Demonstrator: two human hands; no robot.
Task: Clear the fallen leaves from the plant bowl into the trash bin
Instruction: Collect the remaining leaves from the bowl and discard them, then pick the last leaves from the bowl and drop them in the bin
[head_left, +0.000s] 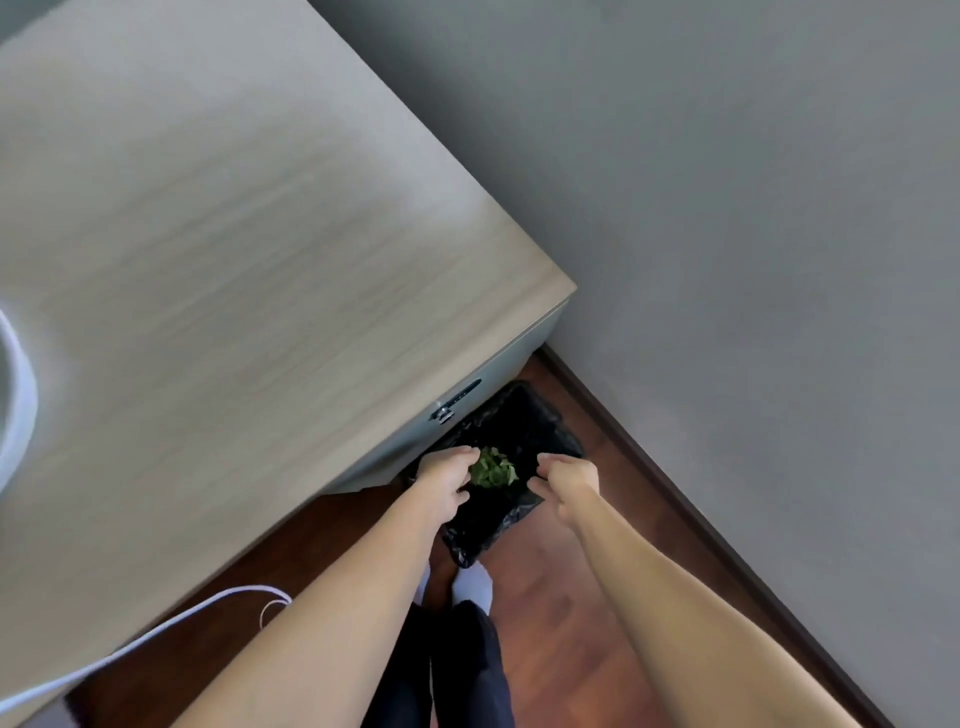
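Both hands are being held over the black-lined trash bin (511, 426); green leaf clump (492, 469) is being pinched by left hand (445, 480), directly above opening; right hand (569, 486) loosely curled, empty.

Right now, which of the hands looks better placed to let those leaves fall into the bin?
Left. The left hand touches the green leaves above the lined trash bin; the right hand is apart, apparently empty.

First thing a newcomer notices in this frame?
Two bare arms reach down the middle to a black-lined bin on the wood floor, tucked beside the desk corner. A clump of green leaves sits between the left hand and the right hand over the bin; whether either hand grips it is unclear. The pale desk fills the upper left.
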